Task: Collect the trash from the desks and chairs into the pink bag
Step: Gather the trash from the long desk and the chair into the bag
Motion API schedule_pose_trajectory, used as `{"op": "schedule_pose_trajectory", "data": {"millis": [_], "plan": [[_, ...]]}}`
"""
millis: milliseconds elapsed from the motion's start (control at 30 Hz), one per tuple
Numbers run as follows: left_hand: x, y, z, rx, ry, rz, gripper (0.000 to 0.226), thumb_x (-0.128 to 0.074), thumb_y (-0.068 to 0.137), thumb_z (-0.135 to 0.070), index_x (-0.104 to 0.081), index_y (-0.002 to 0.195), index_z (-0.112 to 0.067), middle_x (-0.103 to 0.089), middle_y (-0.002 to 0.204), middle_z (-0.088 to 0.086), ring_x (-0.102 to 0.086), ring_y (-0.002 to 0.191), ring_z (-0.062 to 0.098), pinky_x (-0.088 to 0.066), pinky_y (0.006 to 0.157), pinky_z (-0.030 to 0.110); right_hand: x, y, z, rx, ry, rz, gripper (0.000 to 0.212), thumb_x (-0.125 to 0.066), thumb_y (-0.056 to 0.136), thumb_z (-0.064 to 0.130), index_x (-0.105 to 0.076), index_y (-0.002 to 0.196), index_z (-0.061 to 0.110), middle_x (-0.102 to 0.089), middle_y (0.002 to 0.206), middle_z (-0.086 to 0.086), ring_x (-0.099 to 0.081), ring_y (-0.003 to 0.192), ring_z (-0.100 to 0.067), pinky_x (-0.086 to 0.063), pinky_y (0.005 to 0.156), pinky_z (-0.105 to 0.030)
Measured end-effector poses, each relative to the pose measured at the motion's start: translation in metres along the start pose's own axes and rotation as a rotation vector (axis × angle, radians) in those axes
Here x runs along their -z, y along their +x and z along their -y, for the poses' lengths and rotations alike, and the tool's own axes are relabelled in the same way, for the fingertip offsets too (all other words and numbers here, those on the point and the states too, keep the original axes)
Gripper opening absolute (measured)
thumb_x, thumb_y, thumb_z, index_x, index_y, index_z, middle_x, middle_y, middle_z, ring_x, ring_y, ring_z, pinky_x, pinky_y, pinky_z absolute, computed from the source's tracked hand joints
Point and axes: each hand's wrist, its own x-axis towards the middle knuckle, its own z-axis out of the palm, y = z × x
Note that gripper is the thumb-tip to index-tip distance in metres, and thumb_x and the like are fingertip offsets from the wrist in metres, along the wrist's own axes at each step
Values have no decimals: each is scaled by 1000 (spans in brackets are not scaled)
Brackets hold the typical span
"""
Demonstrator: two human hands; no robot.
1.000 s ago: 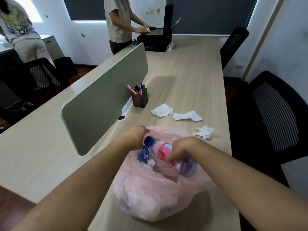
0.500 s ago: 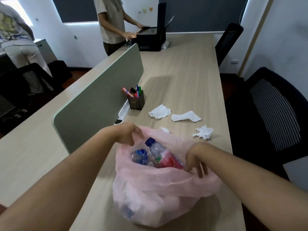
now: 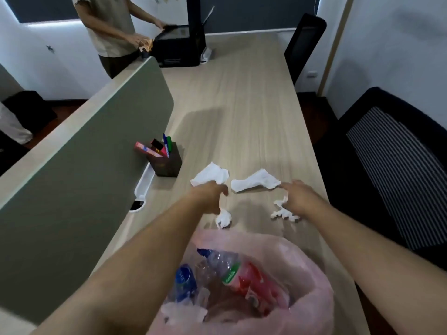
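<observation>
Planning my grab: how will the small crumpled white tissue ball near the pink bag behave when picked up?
The small crumpled white tissue ball looks thin and wadded, so it is probably very light and easily squashed. Its uneven creases suggest it would slide or tumble briefly, not roll.

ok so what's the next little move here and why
Probably close each hand on the tissue nearest it: the left hand is at the flat tissue, the right hand over the shredded tissue. Both lie loose on the desk, and the pink bag sits open nearby.

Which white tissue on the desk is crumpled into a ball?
The small white paper wad nearest the pink plastic bag, by the left hand; the others lie flatter.
</observation>
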Motion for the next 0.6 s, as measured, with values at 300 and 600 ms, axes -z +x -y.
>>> {"op": "schedule_pose_trajectory", "data": {"millis": [300, 600], "plan": [[-56, 39, -2, 29, -141, 96, 19, -66, 79, -9, -71, 97, -8, -64, 108, 10, -64, 95, 27, -51, 72, 27, -64, 28, -30, -69, 249, -200, 24, -51, 87, -1, -66, 105, 3, -58, 114, -15, -53, 108, -29, -28, 69, -19], [7, 1, 11, 20, -366, -264, 14, -63, 80, -9, -73, 86, -16, -66, 85, -1, -59, 83, 17, -45, 73, 25, 5, 16, 5, 49, 366, -268, 7, -68, 79, 17, -65, 85, 14, -62, 84, -5, -55, 75, -23, -35, 60, -24]]}}
